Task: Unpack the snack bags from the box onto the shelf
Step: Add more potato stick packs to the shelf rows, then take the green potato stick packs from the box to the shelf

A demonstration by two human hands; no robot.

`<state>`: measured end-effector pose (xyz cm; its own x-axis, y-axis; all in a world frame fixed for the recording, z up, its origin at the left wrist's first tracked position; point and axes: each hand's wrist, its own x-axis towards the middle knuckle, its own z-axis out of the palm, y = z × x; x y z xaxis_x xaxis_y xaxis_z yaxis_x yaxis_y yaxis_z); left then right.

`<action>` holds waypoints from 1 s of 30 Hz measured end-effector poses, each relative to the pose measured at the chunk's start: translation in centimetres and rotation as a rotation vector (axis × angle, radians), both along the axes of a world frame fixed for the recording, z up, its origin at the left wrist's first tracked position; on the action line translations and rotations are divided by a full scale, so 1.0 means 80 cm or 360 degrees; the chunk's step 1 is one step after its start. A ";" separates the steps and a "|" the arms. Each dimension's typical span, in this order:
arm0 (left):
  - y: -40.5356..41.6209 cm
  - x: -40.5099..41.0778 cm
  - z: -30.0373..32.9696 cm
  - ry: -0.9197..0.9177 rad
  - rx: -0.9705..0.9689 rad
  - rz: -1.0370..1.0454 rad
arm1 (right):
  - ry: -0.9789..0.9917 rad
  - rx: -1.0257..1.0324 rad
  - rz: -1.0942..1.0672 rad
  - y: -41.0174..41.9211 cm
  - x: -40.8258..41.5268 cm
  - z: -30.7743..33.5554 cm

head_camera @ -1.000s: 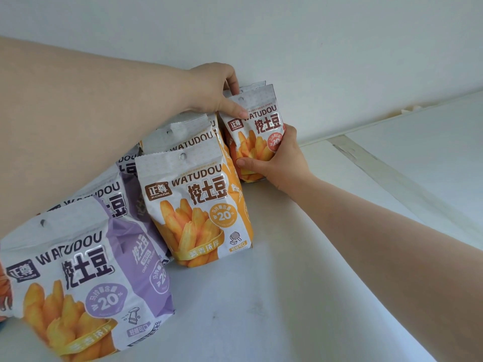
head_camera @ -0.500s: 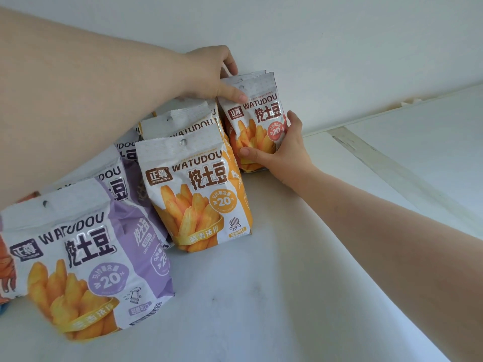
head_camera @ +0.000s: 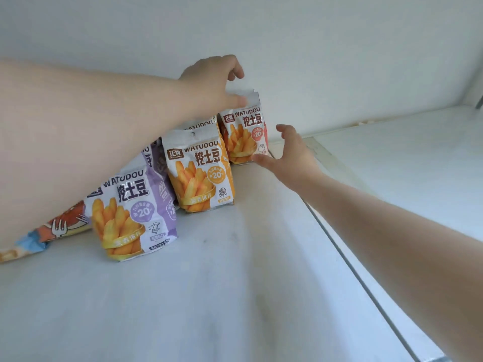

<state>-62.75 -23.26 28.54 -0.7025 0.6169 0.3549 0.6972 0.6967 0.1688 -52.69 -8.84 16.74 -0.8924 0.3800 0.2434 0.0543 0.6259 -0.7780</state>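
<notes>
Snack bags (head_camera: 200, 169) upright on shelf (head_camera: 235, 296).

A row of snack bags stands upright on the flat white shelf board (head_camera: 209, 296) and runs from front left to back right. The purple-sided foil snack bag (head_camera: 130, 212) is nearest. Behind it and to its right stands the orange-sided foil snack bag (head_camera: 200, 173), with more bags behind these two. The red-sided foil snack bag (head_camera: 244, 134) is farthest, against the plain white back wall (head_camera: 313, 48). A flat printed cartoon packet (head_camera: 52, 231) lies left of the purple-sided bag.
</notes>
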 end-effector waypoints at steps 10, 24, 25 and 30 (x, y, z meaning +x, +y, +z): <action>-0.027 0.206 0.009 -0.0034 -0.0231 -0.0017 | -0.0382 0.0468 0.0103 -0.037 0.184 0.073; -0.131 0.525 -0.032 -0.0480 -0.0349 -0.0171 | -0.0884 0.0590 0.0025 -0.118 0.516 0.079; -0.138 0.548 -0.043 -0.0498 -0.0372 -0.0206 | -0.0929 0.0612 0.0009 -0.125 0.543 0.070; -0.173 0.646 -0.103 -0.0671 -0.0511 -0.0290 | -0.1236 0.0582 -0.0156 -0.166 0.673 0.030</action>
